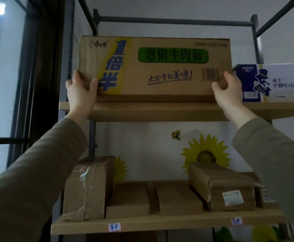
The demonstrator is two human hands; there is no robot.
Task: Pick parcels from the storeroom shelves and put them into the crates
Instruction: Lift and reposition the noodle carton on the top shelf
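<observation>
wall [151,145]: yellow sunflower [204,152] | butterfly [176,135] up-left of it | window [1,75] far left

Both sleeved arms extend upward from 7 and 5 o'clock. Left hand [80,89] grips carton [153,67] at its 9 o'clock end, right hand [228,91] at 3 o'clock.

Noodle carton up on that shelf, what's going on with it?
A person grips the noodle carton with both hands: the left hand at its lower left corner, the right hand at its lower right. The carton is at the upper shelf, beside a blue and white bread box, not yet carried off. On the lower shelf, taped brown parcels lie untouched.
</observation>
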